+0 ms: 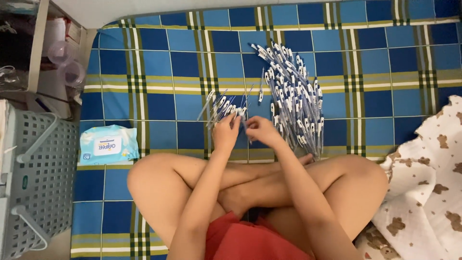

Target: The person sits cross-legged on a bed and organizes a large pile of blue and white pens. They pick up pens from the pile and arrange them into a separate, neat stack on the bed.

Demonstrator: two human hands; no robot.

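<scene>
While left hand [225, 131] gripped pen bundle [222, 107], right hand [260, 130] pinched one pen; best kept tips aligned, pile [293, 96] undisturbed.

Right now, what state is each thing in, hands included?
Left hand: closed on a small fanned bunch of pens.
Right hand: fingers curled at the bunch, grip unclear.
Large pile of pens: lying loose on the plaid mat.
Wet wipes pack: flat, appears closed.
Grey basket: contents not visible.
</scene>
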